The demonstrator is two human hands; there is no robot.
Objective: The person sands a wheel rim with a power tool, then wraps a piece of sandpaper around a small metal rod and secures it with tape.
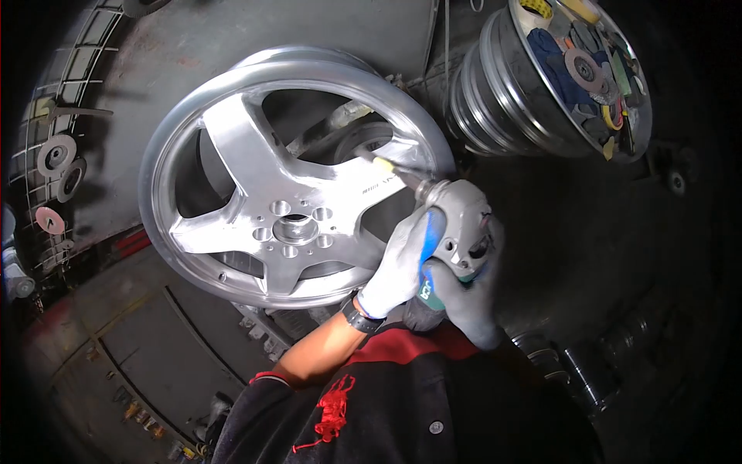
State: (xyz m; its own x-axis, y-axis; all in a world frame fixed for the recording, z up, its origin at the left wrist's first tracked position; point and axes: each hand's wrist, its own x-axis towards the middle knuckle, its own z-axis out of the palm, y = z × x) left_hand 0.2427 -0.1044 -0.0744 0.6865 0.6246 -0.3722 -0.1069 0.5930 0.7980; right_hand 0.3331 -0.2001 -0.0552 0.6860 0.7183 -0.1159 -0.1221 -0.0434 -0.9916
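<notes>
My left hand (402,263), in a white and blue glove with a dark watch at the wrist, is closed around the front of a grey angle grinder (464,224). Behind it my right hand (468,301), in a grey glove, grips the tool's body. The grinder's attachment is blurred, with a yellowish spot, over the right spoke of a silver five-spoke wheel (267,155). Whether it touches the spoke cannot be made out. The wheel stands tilted before me, its bare metal face toward me.
At the upper right, upended rims (502,93) bear a tray of discs, cloths and tape (537,8). Abrasive discs (56,155) hang on a wire rack (66,77) at the left. More rims (583,375) lie at the lower right.
</notes>
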